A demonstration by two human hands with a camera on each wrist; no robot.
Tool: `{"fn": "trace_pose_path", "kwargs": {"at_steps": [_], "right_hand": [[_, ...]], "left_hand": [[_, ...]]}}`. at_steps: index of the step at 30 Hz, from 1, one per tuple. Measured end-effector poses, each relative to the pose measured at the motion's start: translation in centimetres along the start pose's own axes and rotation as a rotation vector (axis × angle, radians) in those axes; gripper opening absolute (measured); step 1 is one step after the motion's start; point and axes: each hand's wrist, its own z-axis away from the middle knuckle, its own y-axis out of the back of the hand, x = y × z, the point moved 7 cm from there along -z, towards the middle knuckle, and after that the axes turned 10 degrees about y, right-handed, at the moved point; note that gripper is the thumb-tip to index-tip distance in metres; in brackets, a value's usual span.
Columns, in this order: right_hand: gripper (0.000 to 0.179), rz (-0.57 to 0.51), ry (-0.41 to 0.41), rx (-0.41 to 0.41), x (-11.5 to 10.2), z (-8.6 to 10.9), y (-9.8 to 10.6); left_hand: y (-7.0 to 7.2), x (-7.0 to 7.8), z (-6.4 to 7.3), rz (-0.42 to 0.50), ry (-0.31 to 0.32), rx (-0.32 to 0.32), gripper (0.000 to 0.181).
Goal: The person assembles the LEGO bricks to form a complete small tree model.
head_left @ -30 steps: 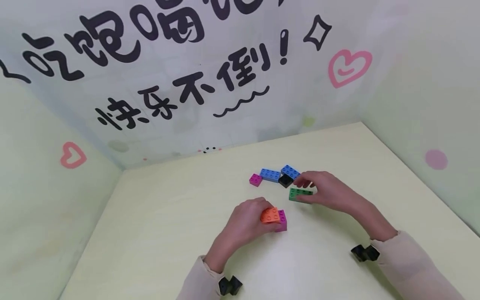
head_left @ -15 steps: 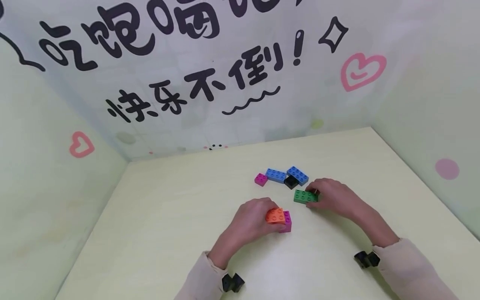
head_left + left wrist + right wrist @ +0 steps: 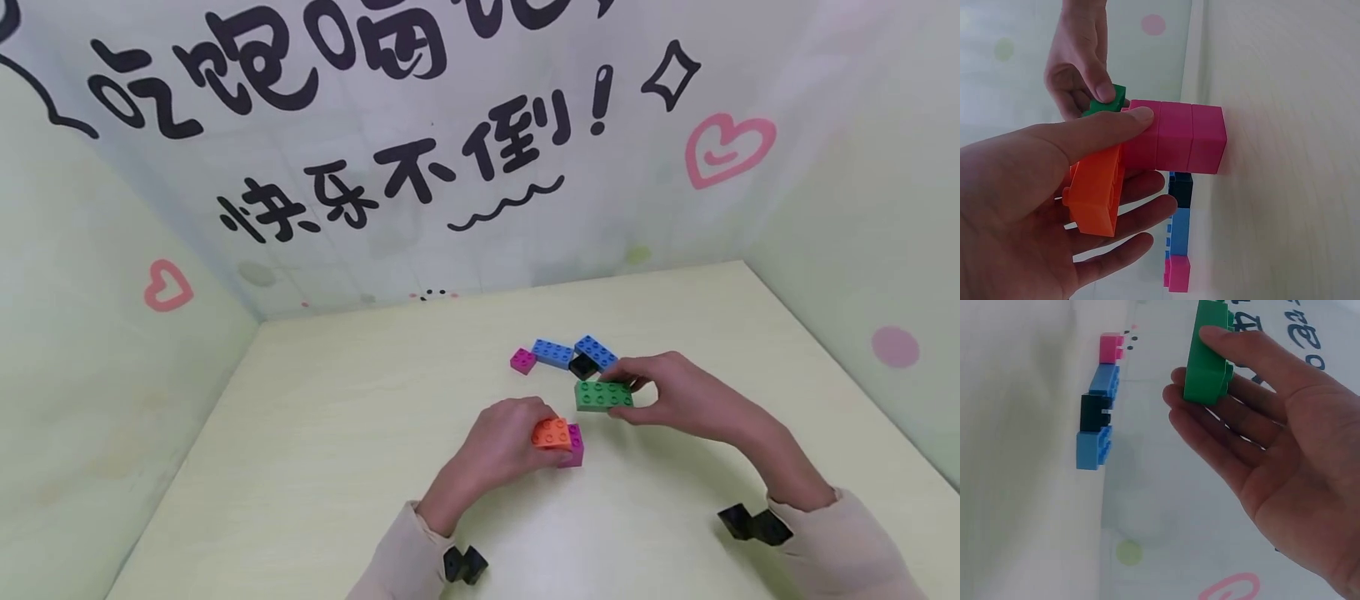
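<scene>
My left hand (image 3: 504, 442) grips a stack of magenta toy building bricks (image 3: 1175, 137) with an orange brick (image 3: 551, 434) on top. In the left wrist view the thumb presses along the uppermost magenta brick, and the orange brick sits inside the palm. Between thumb and fingers of my right hand (image 3: 671, 396) is a long green brick (image 3: 602, 397), studs up. The right wrist view shows that green brick (image 3: 1205, 362) raised off the table, thumb on one side and fingers on the other. It hangs just beyond the magenta stack, to its right in the head view.
Behind the hands lie two blue bricks (image 3: 553, 353), a black brick (image 3: 582, 366) and a small magenta brick (image 3: 522, 361) in a loose row. The pale table (image 3: 337, 433) meets printed walls at the back and both sides.
My right hand has closed on the green brick, lifted it from the table and brought it slightly left, nearer the stack. The left hand keeps its hold; the head view has shifted a little.
</scene>
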Motion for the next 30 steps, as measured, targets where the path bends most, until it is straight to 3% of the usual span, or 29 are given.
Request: {"fn": "trace_pose_path", "kwargs": {"at_steps": [7, 30], "right_hand": [[0.036, -0.106, 0.092, -0.056, -1.8, -0.1, -0.1], [0.030, -0.139, 0.082, -0.163, -1.1, -0.3, -1.8]], "left_hand": [[0.2, -0.1, -0.2, 0.014, -0.025, 0.012, 0.042], [0.0, -0.2, -0.5, 0.033, -0.047, 0.029, 0.042]]}}
